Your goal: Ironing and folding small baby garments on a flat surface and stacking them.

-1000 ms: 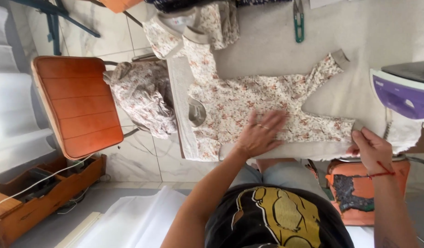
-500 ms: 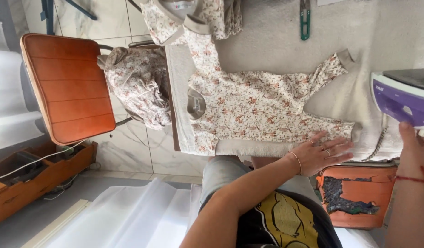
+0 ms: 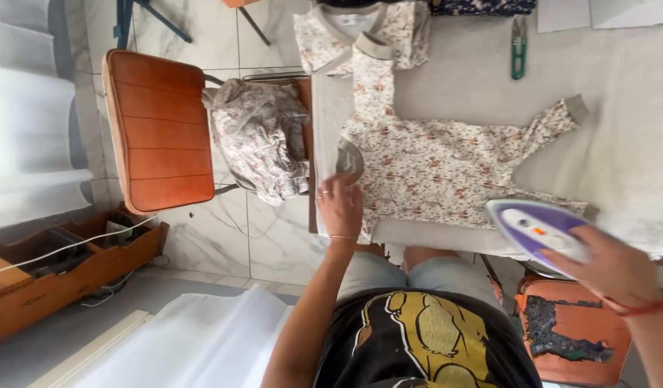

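A floral long-sleeved garment [image 3: 446, 165] lies flat on the grey padded table [image 3: 633, 86]. My left hand [image 3: 340, 208] presses flat on its left end, by the neckline at the table's edge. My right hand [image 3: 613, 267] grips a purple and white iron [image 3: 534, 226] at the garment's near right edge, over its hem. Whether the iron rests on the cloth or hovers just above it, I cannot tell.
Folded floral garments [image 3: 360, 32] lie at the table's far left. Green snips [image 3: 519, 47] lie farther back. An orange chair [image 3: 159, 129] on the left holds a heap of floral cloth [image 3: 263, 140]. A wooden crate [image 3: 51, 276] sits on the floor, an orange stool [image 3: 568, 338] near my right leg.
My left hand slid from the garment's near right edge to its neckline end at the left. My right hand took hold of the iron and brought it over the garment's hem.
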